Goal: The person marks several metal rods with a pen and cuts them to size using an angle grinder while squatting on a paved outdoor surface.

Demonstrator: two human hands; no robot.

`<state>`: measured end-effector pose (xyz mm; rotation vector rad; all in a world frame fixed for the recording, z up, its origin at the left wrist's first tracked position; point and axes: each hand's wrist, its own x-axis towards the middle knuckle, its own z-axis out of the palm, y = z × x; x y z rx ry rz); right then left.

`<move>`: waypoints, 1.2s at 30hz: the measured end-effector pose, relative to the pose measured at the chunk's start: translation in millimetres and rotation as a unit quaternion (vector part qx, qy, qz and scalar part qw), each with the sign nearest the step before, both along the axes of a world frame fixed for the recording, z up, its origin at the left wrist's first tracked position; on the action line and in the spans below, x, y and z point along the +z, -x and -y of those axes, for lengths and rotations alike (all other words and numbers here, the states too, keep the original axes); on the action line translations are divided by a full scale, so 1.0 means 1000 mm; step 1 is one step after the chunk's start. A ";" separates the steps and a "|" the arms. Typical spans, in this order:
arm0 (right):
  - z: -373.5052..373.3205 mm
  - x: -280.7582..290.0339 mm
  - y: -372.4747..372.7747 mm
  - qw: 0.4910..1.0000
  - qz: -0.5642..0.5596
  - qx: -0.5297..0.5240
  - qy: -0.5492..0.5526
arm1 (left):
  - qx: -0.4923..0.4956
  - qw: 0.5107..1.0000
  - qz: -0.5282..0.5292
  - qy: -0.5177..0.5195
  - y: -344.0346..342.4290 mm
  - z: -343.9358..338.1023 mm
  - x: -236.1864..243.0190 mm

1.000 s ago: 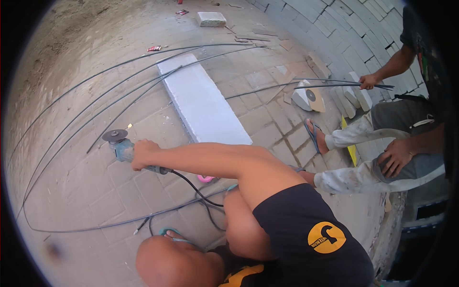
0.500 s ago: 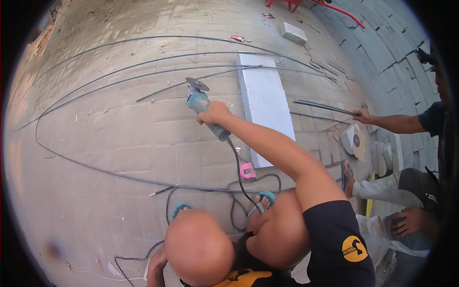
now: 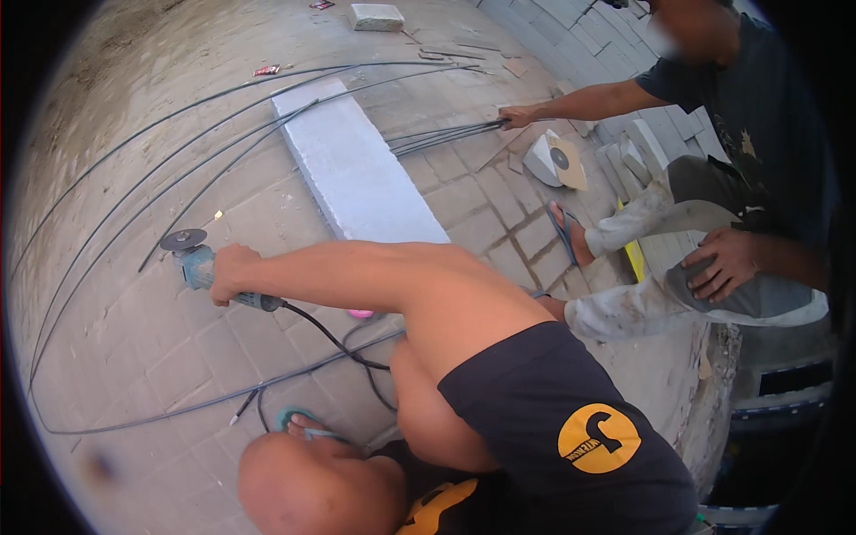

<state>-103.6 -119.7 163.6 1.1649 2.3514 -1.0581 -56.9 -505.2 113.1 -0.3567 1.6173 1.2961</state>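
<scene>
My right hand (image 3: 235,271) is wrapped round a blue-green angle grinder (image 3: 197,267), its arm stretched to the left. The grinder's thin round disc (image 3: 184,239) is uppermost, off the ground, near the free end of a short steel rod (image 3: 192,207). That rod's far end lies on a long pale block (image 3: 357,156). Longer steel rods (image 3: 116,212) curve over the paving and across the block's far end. From the grinder a black cord (image 3: 321,328) runs back beside my leg. My left hand is out of view.
At right a co-worker's hand (image 3: 521,117) holds a bundle of rods (image 3: 446,135); the other rests on a knee. Nearby are a carton with a disc (image 3: 555,160) and stacked slabs (image 3: 644,147). A pink tape measure (image 3: 360,314) is mostly hidden behind my arm.
The view has turned right, bringing more of the co-worker into sight. My right arm now reaches further left with the grinder. My left hand has left the picture.
</scene>
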 end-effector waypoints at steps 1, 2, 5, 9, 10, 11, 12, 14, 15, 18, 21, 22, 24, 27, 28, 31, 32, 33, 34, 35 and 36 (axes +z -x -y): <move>0.003 0.001 0.002 1.000 -0.005 0.001 -0.001 | 0.004 1.000 0.001 -0.002 0.003 0.002 -0.001; 0.004 0.002 0.003 1.000 -0.009 0.002 -0.002 | 0.007 1.000 0.001 -0.005 0.006 0.002 -0.003; -0.005 0.005 -0.006 0.999 -0.030 -0.015 -0.030 | 0.010 1.000 0.002 -0.013 0.009 -0.003 -0.006; -0.036 0.017 -0.032 0.995 -0.051 -0.048 -0.065 | 0.011 1.000 0.005 -0.019 0.009 -0.013 -0.012; -0.047 0.022 -0.043 0.994 -0.052 -0.062 -0.070 | 0.012 1.000 0.005 -0.020 0.009 -0.016 -0.014; -0.057 0.027 -0.054 0.993 -0.051 -0.074 -0.075 | 0.013 1.000 0.009 -0.022 0.010 -0.018 -0.015; -0.070 0.032 -0.068 0.992 -0.038 -0.081 -0.094 | 0.012 1.000 0.009 -0.024 0.008 -0.022 -0.016; -0.088 0.054 -0.089 0.988 -0.029 -0.100 -0.114 | 0.027 0.999 0.001 -0.028 0.015 -0.022 -0.015; -0.096 0.066 -0.106 0.986 -0.022 -0.119 -0.118 | 0.032 0.999 0.000 -0.029 0.019 -0.020 -0.015; -0.132 0.063 -0.180 0.968 0.009 -0.187 -0.165 | 0.037 0.999 0.007 -0.024 0.017 -0.023 -0.024; -0.167 0.052 -0.259 0.949 0.018 -0.214 -0.230 | 0.048 0.999 0.004 -0.017 0.018 -0.025 -0.022; -0.170 0.047 -0.274 0.935 0.011 -0.243 -0.257 | 0.057 0.998 0.004 -0.015 0.021 -0.023 -0.021; -0.173 0.040 -0.301 0.906 0.022 -0.319 -0.278 | 0.070 0.997 0.004 -0.012 0.026 -0.021 -0.021; -0.178 0.002 -0.372 0.869 0.017 -0.406 -0.283 | 0.076 0.997 0.001 -0.003 0.024 -0.029 -0.023; -0.180 -0.016 -0.392 0.857 0.002 -0.428 -0.287 | 0.079 0.997 -0.002 0.002 0.024 -0.032 -0.023; -0.164 -0.039 -0.426 0.818 0.052 -0.493 -0.293 | 0.093 0.995 -0.017 0.006 0.028 -0.048 -0.026; -0.164 -0.046 -0.441 0.807 0.060 -0.512 -0.290 | 0.097 0.995 -0.019 0.006 0.030 -0.054 -0.026; -0.165 -0.052 -0.453 0.796 0.064 -0.524 -0.297 | 0.101 0.995 -0.025 0.007 0.034 -0.058 -0.026; -0.160 -0.060 -0.465 0.785 0.071 -0.539 -0.297 | 0.105 0.994 -0.033 0.013 0.036 -0.062 -0.024; -0.160 -0.065 -0.477 0.775 0.079 -0.553 -0.297 | 0.108 0.993 -0.044 0.015 0.039 -0.069 -0.022; -0.165 -0.066 -0.491 0.767 0.091 -0.560 -0.300 | 0.112 0.992 -0.052 0.015 0.044 -0.077 -0.022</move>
